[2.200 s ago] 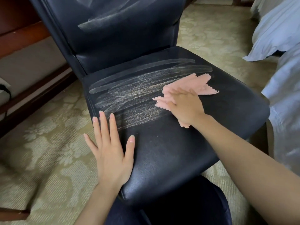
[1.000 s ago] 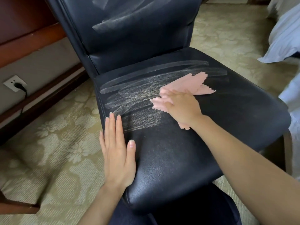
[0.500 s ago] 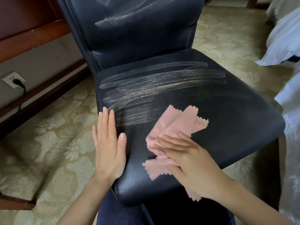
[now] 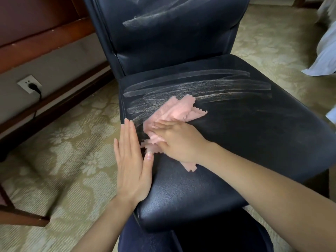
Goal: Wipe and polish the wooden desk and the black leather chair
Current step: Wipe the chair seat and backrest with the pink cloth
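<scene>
Right hand (image 4: pixel 179 140) presses the pink cloth (image 4: pixel 181 110) flat-fingered near the chair seat's (image 4: pixel 254 142) left edge. Left hand (image 4: pixel 131 160) lies flat on that edge, fingers straight. Hazy streaks (image 4: pixel 200 82) run crosswise just behind the cloth, toward the seat's back.

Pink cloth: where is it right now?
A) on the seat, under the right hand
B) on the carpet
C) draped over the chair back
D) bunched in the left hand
A: the right hand presses the pink cloth flat against the seat with straight fingers, while the left hand lies flat on the seat's edge beside it and holds nothing.
</scene>
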`<state>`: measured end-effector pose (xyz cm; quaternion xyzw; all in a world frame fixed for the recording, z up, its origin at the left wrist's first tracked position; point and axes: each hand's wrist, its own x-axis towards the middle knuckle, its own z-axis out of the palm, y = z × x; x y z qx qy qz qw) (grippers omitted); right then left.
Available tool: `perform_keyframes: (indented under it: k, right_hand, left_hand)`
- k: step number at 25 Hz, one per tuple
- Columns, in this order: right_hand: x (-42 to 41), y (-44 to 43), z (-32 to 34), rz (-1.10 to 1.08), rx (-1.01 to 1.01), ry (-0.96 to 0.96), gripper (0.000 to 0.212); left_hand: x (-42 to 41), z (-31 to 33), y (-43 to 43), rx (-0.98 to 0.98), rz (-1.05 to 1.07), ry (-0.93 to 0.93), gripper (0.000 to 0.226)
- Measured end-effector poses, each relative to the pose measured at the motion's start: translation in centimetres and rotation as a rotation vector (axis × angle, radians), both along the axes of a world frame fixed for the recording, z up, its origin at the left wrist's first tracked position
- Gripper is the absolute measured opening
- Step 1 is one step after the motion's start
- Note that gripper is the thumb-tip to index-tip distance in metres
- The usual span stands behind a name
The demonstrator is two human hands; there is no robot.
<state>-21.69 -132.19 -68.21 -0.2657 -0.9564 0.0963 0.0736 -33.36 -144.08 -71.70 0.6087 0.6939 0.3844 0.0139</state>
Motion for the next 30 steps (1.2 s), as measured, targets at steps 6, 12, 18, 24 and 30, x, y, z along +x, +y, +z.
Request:
perform_keyframes:
  k: [6, 12, 18, 24, 30]
  right_hand:
    - [-3.7, 1.6, 0.0, -0.028, 0.03, -0.011, 0.049]
    - [5.3, -1.5, 0.2, 0.028, 0.078, 0.133, 0.048]
    - [12.9, -4.5, 1.0, -0.013, 0.051, -0.028, 0.049]
    - [9.3, -1.1, 0.6, 0.003, -0.003, -0.038, 0.058]
    - [2.2, 3.6, 0.4, -0.03, 0.083, -0.066, 0.045]
  left_hand:
    - [-1.1, 0.1, 0.4, -0.047, 0.03, 0.045, 0.069]
    - [-1.6, 0.3, 0.5, -0.096, 0.066, 0.083, 0.065]
    - [-1.6, 0.3, 0.5, -0.087, 0.06, 0.059, 0.064]
    - [-1.7, 0.1, 0.5, -0.061, 0.024, 0.041, 0.066]
    - [-2.2, 0.0, 0.7, -0.067, 0.014, 0.038, 0.07]
